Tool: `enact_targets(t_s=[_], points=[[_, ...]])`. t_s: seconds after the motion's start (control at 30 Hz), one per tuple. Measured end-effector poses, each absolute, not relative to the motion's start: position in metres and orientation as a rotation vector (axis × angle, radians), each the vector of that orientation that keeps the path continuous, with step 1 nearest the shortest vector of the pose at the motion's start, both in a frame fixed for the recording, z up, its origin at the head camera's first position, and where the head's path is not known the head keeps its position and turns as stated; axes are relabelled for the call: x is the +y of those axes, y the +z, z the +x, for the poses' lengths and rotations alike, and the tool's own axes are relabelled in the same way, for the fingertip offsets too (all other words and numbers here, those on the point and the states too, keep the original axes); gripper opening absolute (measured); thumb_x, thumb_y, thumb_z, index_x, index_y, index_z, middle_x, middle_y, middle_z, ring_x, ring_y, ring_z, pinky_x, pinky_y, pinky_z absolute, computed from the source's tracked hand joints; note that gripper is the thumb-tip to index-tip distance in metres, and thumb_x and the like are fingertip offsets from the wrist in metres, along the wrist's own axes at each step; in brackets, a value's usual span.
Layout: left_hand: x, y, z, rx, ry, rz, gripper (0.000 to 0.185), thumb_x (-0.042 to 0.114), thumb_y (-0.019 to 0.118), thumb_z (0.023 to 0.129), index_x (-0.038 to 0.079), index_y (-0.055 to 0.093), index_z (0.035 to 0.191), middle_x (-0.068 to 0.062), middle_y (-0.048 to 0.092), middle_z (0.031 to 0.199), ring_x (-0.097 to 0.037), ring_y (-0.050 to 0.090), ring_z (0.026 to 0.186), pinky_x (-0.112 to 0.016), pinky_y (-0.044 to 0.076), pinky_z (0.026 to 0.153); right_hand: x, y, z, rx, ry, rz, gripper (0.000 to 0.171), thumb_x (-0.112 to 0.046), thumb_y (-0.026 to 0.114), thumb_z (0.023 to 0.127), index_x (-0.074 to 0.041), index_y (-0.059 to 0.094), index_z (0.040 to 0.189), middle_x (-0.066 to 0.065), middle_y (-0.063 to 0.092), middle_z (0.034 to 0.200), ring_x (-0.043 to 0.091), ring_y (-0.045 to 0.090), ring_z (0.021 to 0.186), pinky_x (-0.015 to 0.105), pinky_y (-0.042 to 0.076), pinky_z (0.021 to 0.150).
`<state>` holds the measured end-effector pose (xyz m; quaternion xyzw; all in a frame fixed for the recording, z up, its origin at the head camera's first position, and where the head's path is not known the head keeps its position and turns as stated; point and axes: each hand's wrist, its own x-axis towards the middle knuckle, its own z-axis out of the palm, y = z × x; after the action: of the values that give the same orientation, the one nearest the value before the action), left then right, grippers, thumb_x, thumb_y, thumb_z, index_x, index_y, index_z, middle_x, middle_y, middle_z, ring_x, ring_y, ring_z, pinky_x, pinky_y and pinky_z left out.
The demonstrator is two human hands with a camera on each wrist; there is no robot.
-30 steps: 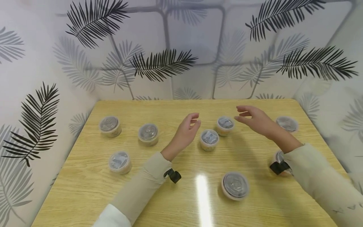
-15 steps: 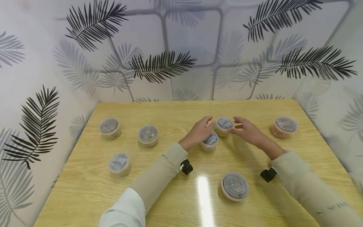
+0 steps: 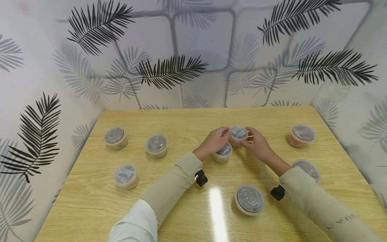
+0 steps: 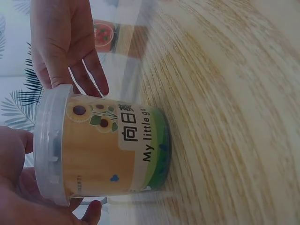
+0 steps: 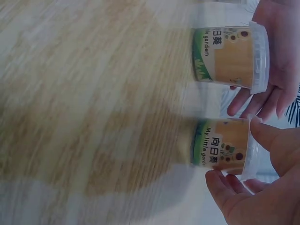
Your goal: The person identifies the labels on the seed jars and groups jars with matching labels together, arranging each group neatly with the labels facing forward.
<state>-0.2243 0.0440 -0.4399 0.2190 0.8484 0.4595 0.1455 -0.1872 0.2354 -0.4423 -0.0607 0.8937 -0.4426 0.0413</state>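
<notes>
A lidded sunflower cup (image 3: 239, 135) stood upright at mid-table, just behind a second sunflower cup (image 3: 223, 152), and was clasped from both sides: the left hand (image 3: 213, 142) and right hand (image 3: 257, 143) curled round its rim, equally near.

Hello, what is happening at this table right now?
A person in beige sleeves has both hands around one small lidded cup near the middle of a wooden table. The left hand and right hand hold it from either side; it stands on the table. A second cup stands just in front of it, and six more are spread around.
</notes>
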Motion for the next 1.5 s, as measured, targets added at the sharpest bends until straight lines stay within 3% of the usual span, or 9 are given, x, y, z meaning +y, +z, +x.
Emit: enact_targets(t_s=[0.27,0.5,0.7,0.9,1.1,1.3,1.5], points=[[0.045,-0.432,-0.223,2.521,1.424,0.672,0.048,0.037,0.037,0.100,0.007,0.043,0.138,-0.005,0.055,0.127,-0.016,0.052,0.113,-0.031,0.044,0.093,0.232,-0.428,-0.187,2.793,-1.430,-0.169,0.077,-0.034,0.064,0.088,0.005,0.026,0.142,0.025,0.045,0.124,0.041,0.051,0.110,0.048,0.048,0.086],[0.041,-0.409,-0.213,2.544,1.547,0.726,0.048,0.041,0.037,0.100,0.013,0.043,0.138,0.001,0.052,0.130,-0.010,0.049,0.114,-0.034,0.042,0.095,0.230,-0.397,-0.184,2.858,-1.509,-0.232,0.077,-0.037,0.064,0.087,0.003,0.029,0.142,0.021,0.046,0.124,0.041,0.049,0.111,0.046,0.048,0.086],[0.033,-0.390,-0.198,2.525,1.675,0.817,0.047,0.036,0.038,0.100,0.011,0.040,0.140,-0.003,0.050,0.130,-0.011,0.050,0.113,-0.025,0.043,0.093,0.223,-0.372,-0.171,2.787,-1.640,-0.237,0.076,-0.036,0.065,0.087,-0.002,0.028,0.144,0.019,0.043,0.130,0.033,0.045,0.118,0.048,0.043,0.093],[0.019,-0.380,-0.179,2.520,1.784,0.934,0.045,0.034,0.041,0.100,0.015,0.039,0.141,0.000,0.046,0.133,-0.015,0.045,0.118,-0.023,0.042,0.093,0.213,-0.356,-0.152,2.706,-1.751,-0.267,0.070,-0.034,0.064,0.088,-0.007,0.030,0.143,0.010,0.043,0.129,0.023,0.044,0.116,0.037,0.043,0.096],[0.008,-0.378,-0.162,2.460,1.904,0.973,0.042,0.033,0.043,0.099,0.018,0.040,0.139,0.004,0.044,0.134,-0.013,0.042,0.122,-0.030,0.042,0.096,0.201,-0.349,-0.134,2.644,-1.813,-0.308,0.066,-0.030,0.064,0.089,-0.009,0.033,0.142,0.008,0.044,0.128,0.022,0.046,0.116,0.020,0.046,0.087],[-0.003,-0.366,-0.138,2.390,1.989,0.984,0.037,0.021,0.045,0.100,0.008,0.042,0.135,-0.004,0.048,0.133,-0.014,0.043,0.123,-0.042,0.039,0.100,0.193,-0.353,-0.117,2.526,-1.932,-0.376,0.062,-0.023,0.064,0.089,-0.011,0.034,0.142,0.006,0.045,0.130,0.021,0.045,0.115,0.020,0.047,0.086],[-0.016,-0.346,-0.114,2.288,2.084,0.996,0.033,0.009,0.044,0.099,-0.002,0.043,0.130,-0.015,0.050,0.128,-0.019,0.047,0.120,-0.035,0.038,0.100,0.186,-0.358,-0.099,2.382,-2.046,-0.475,0.059,-0.010,0.062,0.090,-0.010,0.034,0.142,0.008,0.043,0.131,0.021,0.045,0.116,0.022,0.046,0.089]])
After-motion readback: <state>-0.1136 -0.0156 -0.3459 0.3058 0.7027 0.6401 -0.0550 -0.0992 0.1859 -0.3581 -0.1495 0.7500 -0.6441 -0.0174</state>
